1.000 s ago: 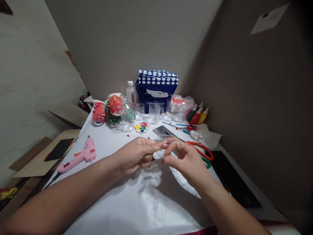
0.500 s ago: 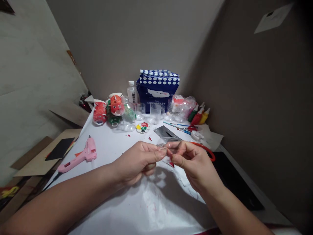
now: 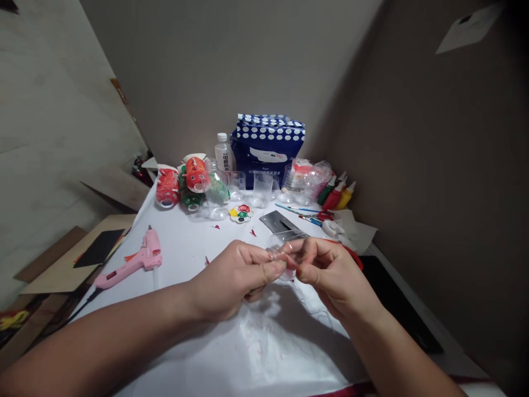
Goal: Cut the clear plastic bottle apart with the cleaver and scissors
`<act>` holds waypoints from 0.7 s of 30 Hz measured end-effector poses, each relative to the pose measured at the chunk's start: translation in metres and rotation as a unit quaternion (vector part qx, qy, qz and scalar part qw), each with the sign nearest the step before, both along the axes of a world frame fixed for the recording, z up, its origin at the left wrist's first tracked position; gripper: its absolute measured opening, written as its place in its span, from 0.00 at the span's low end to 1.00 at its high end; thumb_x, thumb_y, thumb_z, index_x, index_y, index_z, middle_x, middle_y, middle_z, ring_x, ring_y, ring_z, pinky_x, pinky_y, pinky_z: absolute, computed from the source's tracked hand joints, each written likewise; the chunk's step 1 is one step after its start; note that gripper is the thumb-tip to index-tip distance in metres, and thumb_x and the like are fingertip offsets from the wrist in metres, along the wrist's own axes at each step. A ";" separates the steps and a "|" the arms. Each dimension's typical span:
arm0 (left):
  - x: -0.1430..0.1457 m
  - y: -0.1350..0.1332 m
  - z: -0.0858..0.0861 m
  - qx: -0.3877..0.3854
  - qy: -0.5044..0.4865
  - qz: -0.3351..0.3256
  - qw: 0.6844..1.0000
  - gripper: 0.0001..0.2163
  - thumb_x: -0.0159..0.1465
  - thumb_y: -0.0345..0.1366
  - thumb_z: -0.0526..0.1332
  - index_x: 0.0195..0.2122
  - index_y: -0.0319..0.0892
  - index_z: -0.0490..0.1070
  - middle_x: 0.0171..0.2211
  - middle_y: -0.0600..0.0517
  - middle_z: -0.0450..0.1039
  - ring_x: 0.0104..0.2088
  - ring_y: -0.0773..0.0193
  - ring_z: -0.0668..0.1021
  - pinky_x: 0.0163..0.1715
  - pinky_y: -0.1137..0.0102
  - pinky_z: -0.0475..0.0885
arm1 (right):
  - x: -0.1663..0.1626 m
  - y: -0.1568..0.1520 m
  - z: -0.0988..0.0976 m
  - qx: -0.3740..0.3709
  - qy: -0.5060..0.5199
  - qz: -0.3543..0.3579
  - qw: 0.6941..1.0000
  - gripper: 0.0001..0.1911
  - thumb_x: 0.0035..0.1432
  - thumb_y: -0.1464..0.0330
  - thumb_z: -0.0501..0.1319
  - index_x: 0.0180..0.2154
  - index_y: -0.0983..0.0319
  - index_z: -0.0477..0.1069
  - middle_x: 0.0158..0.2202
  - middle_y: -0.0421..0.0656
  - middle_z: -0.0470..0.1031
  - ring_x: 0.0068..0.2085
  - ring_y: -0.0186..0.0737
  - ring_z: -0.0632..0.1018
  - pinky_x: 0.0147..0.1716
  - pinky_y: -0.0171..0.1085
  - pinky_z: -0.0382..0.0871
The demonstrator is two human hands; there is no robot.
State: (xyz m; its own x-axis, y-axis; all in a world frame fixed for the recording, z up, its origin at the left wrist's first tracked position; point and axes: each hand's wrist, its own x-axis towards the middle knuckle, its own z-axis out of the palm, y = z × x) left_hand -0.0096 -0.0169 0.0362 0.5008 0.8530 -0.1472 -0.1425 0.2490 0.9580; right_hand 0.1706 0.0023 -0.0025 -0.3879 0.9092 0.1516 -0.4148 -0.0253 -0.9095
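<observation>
A clear plastic bottle piece (image 3: 276,252) with a ridged, neck-like end is held just above the middle of the table. My left hand (image 3: 239,275) is closed, its thumb and forefinger pinching this ridged end. Beside it, my right hand (image 3: 330,273) curls its thumb and fingers together at the other side of the clear plastic. My fingers cover much of the piece, so its full shape is hidden. A grey metal plate (image 3: 275,221) lies just beyond the hands, partly behind the plastic.
A pink glue gun (image 3: 138,262) lies left. Red and green painted bottle figures (image 3: 167,190), a white-capped bottle (image 3: 223,154), clear cups (image 3: 262,190) and a blue bag (image 3: 268,146) stand behind. Paint bottles (image 3: 333,196), brushes (image 3: 312,220) and a black flat object (image 3: 397,303) are right.
My left hand has shifted slightly right along the clear plastic, and my right fingertips have moved a little. Both hands stay closed; the view has tilted slightly.
</observation>
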 end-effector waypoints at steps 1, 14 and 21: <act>0.000 0.000 -0.001 0.007 0.005 -0.004 1.000 0.17 0.58 0.41 0.63 0.17 0.39 0.63 0.11 0.63 0.47 0.15 0.76 0.50 0.16 0.74 0.45 | 0.000 0.001 0.000 0.004 0.002 0.004 1.000 0.11 0.45 0.72 0.73 0.22 0.62 0.71 0.39 0.41 0.78 0.40 0.38 0.78 0.43 0.38 0.71; -0.012 0.015 0.009 0.155 0.204 0.042 0.966 0.11 0.59 0.40 0.61 0.34 0.38 0.78 0.16 0.60 0.55 0.18 0.74 0.56 0.19 0.75 0.51 | -0.003 0.006 -0.004 0.038 -0.023 -0.090 0.995 0.08 0.49 0.69 0.71 0.24 0.60 0.73 0.40 0.40 0.74 0.43 0.37 0.74 0.44 0.37 0.66; -0.005 0.019 -0.004 0.193 0.198 0.162 0.947 0.46 0.47 0.44 0.71 0.66 0.48 0.51 0.46 0.50 0.66 0.36 0.66 0.75 0.32 0.72 0.71 | -0.016 0.000 0.000 -0.065 0.138 -0.060 0.986 0.08 0.54 0.60 0.67 0.30 0.57 0.74 0.39 0.38 0.72 0.40 0.34 0.72 0.41 0.34 0.66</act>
State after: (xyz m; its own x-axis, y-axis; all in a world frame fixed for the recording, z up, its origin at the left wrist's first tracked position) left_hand -0.0147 0.0022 0.0319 0.1736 0.9811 0.0852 0.2370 -0.1256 0.9634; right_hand 0.1546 0.0020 -0.0024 -0.2370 0.9645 0.1161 -0.6540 -0.0700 -0.7533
